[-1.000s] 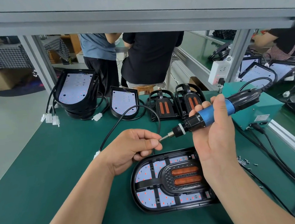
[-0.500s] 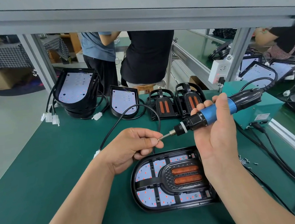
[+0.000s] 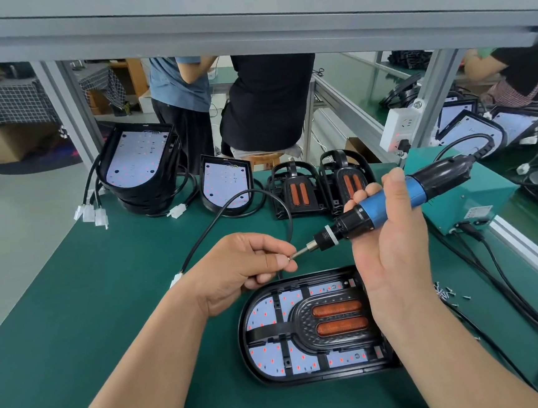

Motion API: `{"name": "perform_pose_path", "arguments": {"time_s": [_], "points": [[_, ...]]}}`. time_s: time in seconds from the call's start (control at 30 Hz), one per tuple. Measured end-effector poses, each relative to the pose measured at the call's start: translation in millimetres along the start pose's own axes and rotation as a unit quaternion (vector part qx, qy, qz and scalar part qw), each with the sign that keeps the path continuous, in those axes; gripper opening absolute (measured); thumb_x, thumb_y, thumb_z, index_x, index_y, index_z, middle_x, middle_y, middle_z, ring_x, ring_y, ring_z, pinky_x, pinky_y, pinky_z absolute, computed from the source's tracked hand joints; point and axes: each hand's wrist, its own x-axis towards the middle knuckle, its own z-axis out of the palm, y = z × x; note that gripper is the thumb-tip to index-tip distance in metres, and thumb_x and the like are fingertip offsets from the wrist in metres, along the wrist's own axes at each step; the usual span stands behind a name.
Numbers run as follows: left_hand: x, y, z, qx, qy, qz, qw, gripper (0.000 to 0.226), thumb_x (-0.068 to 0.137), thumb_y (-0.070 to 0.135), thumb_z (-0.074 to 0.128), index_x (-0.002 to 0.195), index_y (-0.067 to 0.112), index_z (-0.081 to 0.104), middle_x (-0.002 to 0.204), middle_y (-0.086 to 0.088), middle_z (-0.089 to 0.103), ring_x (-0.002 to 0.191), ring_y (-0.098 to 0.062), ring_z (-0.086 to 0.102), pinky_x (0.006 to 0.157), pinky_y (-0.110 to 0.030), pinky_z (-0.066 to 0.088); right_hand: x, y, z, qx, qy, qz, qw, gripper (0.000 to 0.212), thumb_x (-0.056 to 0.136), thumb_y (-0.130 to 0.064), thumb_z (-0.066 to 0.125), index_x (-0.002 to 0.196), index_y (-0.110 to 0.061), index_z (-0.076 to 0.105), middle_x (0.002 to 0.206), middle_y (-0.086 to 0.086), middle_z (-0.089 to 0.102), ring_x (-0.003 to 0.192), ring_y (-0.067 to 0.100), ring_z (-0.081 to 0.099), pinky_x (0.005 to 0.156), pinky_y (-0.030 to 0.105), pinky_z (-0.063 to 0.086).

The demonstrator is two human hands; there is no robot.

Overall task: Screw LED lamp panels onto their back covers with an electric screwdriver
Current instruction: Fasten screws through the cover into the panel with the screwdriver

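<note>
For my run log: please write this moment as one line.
left hand: pinches screw at screwdriver tip | right hand: grips screwdriver | lamp: flat on table

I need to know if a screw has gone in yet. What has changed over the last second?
Nothing visible has changed on the bench. The left hand still pinches what looks like a screw at the bit of the electric screwdriver. The right hand keeps gripping it above the lamp panel. The panel lies in its back cover as before.
</note>
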Motion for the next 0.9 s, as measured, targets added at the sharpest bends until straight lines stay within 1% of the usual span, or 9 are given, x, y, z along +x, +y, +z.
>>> {"name": "perform_pose_path", "arguments": {"time_s": [0.2,0.3,0.43,0.5,0.63,0.73,0.8,0.87,0.9], "points": [[-1.7,0.8,-0.5,0.013,-0.003,-0.003,1.000,0.015,0.086,0.009,0.077,0.097,0.018,0.083,0.101,-0.018,0.079,0.053,-0.004,0.046,0.044,-0.011,0.034,-1.0,0.2,0.7,-0.006,0.002,0.012,1.000,0.026,0.105,-0.033,0.067,0.115,-0.014,0.054,0.087,-0.001,0.058,0.078,0.014,0.059,0.082,0.029,0.057],[-1.6,-0.6,-2.5,0.020,-0.004,-0.002,1.000,0.018,0.093,0.003,0.074,0.098,0.018,0.083,0.103,-0.018,0.079,0.053,-0.004,0.047,0.044,-0.011,0.035,-1.1,1.0,1.8,-0.020,-0.007,0.016,1.000,0.018,0.106,-0.031,0.066,0.111,-0.017,0.056,0.087,-0.002,0.060,0.080,0.014,0.060,0.082,0.029,0.056],[-1.2,-1.7,-3.7,0.025,0.001,-0.012,1.000,0.020,0.097,0.001,0.071,0.101,0.017,0.082,0.104,-0.018,0.079,0.053,-0.003,0.047,0.044,-0.011,0.034,-2.9,2.2,2.7,-0.028,-0.006,0.021,0.999,0.014,0.107,-0.031,0.065,0.109,-0.018,0.059,0.089,-0.002,0.060,0.082,0.015,0.058,0.092,0.037,0.057],[-1.2,-1.3,-3.9,0.022,-0.002,-0.016,1.000,0.019,0.097,0.002,0.070,0.106,0.014,0.081,0.106,-0.017,0.079,0.054,-0.003,0.047,0.044,-0.011,0.034,-2.4,2.2,2.4,-0.025,-0.001,0.025,0.999,0.013,0.107,-0.029,0.065,0.109,-0.018,0.059,0.088,-0.002,0.059,0.081,0.015,0.058,0.090,0.035,0.057],[-3.4,1.1,-4.5,-0.012,-0.025,-0.009,1.000,0.020,0.098,0.002,0.068,0.115,0.006,0.078,0.108,-0.020,0.078,0.056,-0.005,0.045,0.045,-0.012,0.034,-0.9,2.1,0.3,-0.003,0.016,0.037,0.999,0.018,0.106,-0.030,0.066,0.111,-0.014,0.058,0.088,0.000,0.060,0.079,0.015,0.059,0.085,0.033,0.058],[-6.4,3.5,-6.9,-0.034,-0.041,-0.008,0.999,0.024,0.095,0.013,0.070,0.116,0.002,0.076,0.109,-0.023,0.076,0.059,-0.006,0.044,0.047,-0.012,0.035,-0.1,1.4,-0.8,0.009,0.030,0.043,0.999,0.026,0.105,-0.031,0.068,0.117,-0.012,0.056,0.091,0.002,0.060,0.081,0.016,0.061,0.087,0.034,0.059],[-7.6,4.7,-9.8,-0.025,-0.031,-0.022,0.999,0.024,0.099,0.016,0.067,0.116,-0.001,0.075,0.106,-0.022,0.075,0.059,-0.007,0.044,0.047,-0.013,0.035,1.1,-0.1,-1.6,0.021,0.031,0.050,0.998,0.029,0.104,-0.030,0.069,0.122,-0.012,0.055,0.092,0.003,0.060,0.081,0.016,0.061,0.088,0.036,0.058],[-9.5,6.0,-13.3,-0.002,-0.021,-0.042,0.999,0.022,0.103,0.014,0.064,0.112,-0.003,0.074,0.097,-0.018,0.072,0.058,-0.007,0.043,0.046,-0.014,0.033,2.4,-1.6,-1.2,0.033,0.021,0.060,0.997,0.028,0.105,-0.027,0.068,0.123,-0.012,0.053,0.089,0.002,0.060,0.078,0.016,0.060,0.084,0.035,0.058],[-10.9,6.8,-15.4,0.016,-0.021,-0.053,0.998,0.023,0.101,0.016,0.066,0.109,-0.003,0.075,0.091,-0.015,0.071,0.057,-0.008,0.042,0.046,-0.015,0.031,2.5,-1.9,-0.7,0.036,0.014,0.064,0.997,0.026,0.105,-0.025,0.067,0.122,-0.013,0.052,0.089,0.002,0.060,0.077,0.016,0.060,0.082,0.035,0.058]]}}
